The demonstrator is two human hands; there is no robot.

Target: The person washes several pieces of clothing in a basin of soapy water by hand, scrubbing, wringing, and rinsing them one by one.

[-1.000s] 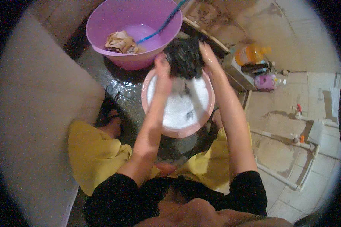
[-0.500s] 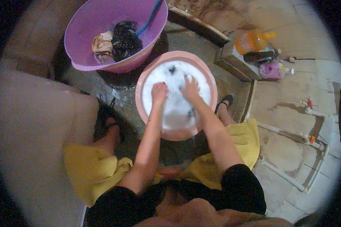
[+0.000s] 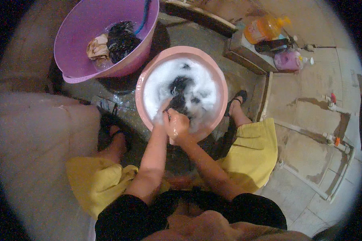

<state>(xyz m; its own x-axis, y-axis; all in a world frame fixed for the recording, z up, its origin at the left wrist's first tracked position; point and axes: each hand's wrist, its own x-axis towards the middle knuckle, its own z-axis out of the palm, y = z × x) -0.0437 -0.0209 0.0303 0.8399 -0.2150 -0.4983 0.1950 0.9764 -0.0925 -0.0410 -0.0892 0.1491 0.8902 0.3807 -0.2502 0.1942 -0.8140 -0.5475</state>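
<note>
Orange bottle (image 3: 264, 29): translucent plastic, lying tilted on the ledge (image 3: 245, 50) at upper right, orange cap pointing right.

Dark flat package (image 3: 272, 45): blackish, oblong, on the same ledge just below the orange bottle, touching or nearly so.

Pink bottle (image 3: 288, 60): rounded, pink-violet, white cap to the right, lying at the ledge's right end just below the dark package.

No signs or screens.

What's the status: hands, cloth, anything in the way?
Both hands, left hand and right hand, shut on dark cloth in the pink basin of suds. Purple tub off to the left, apart. Nothing in the way.
</note>
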